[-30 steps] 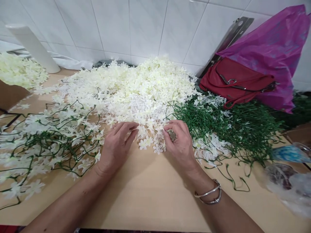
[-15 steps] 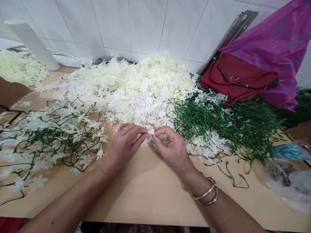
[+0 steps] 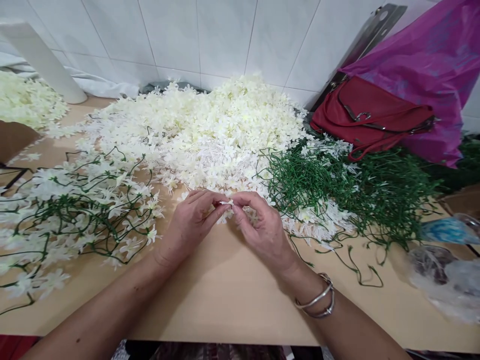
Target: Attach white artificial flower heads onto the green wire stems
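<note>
Close together over the table's middle, my left hand (image 3: 191,220) and my right hand (image 3: 260,225) both pinch one small white artificial flower (image 3: 226,202) between thumb and forefinger. The fingers hide much of the flower. Just behind them rises a large heap of loose white and cream blossoms (image 3: 225,120). To the left lies a pile of white flowers joined to green stems (image 3: 86,210). Bare green plastic stems (image 3: 307,180) are heaped on the right, partly over more white blossoms.
A red handbag (image 3: 375,117) and a purple plastic bag (image 3: 423,65) stand at the back right, against the tiled wall. A white roll (image 3: 45,62) leans at the back left. Clear plastic bags (image 3: 446,280) lie on the table's right side.
The flower between my fingers has turned from facing me to nearly edge-on. My fingertips have drawn slightly closer together. The view has shifted a little.
</note>
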Available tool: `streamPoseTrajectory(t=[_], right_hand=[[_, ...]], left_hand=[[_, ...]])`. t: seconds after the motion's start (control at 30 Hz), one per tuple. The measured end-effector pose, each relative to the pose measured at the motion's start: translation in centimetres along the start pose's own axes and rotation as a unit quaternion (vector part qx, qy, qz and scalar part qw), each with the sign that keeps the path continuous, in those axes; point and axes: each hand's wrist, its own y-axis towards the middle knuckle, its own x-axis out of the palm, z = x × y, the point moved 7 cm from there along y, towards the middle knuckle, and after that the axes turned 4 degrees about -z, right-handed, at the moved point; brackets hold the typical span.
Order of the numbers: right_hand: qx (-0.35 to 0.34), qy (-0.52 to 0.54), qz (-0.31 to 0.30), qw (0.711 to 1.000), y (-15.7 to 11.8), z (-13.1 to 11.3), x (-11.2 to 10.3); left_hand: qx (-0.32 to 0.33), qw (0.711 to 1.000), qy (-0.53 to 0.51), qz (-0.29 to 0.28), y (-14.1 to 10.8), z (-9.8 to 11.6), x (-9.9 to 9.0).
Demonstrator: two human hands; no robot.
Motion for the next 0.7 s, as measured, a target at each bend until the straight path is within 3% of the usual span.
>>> streamPoseTrajectory(t=[0.13, 0.33, 0.43, 0.53, 0.6, 0.7], right_hand=[[-0.053, -0.069, 0.01, 0.996, 0.1, -0.8, 0.1], [-0.045, -0.066, 0.018, 0.997, 0.1, -1.2, 0.0], [0.022, 0.076, 0.068, 0.995, 0.1, 0.0, -1.2], [0.091, 0.162, 0.116, 0.976, 0.0, 1.6, -2.3], [0.108, 0.161, 0.101, 0.976, 0.1, 1.9, -2.3], [0.094, 0.154, 0.055, 0.982, 0.2, 1.4, -1.8]], left_hand=[[0.022, 0.999, 0.034, -0.004, 0.0, 0.5, -0.1], [0.023, 0.998, 0.054, -0.009, 0.2, 1.3, 0.0], [-0.045, 0.999, -0.02, 0.012, 0.2, 0.5, -0.3], [-0.161, 0.977, -0.136, 0.036, -0.2, -1.5, -0.5], [-0.214, 0.957, -0.191, 0.046, -0.5, -2.5, -0.6], [-0.222, 0.951, -0.212, 0.045, -0.6, -2.6, -0.7]])
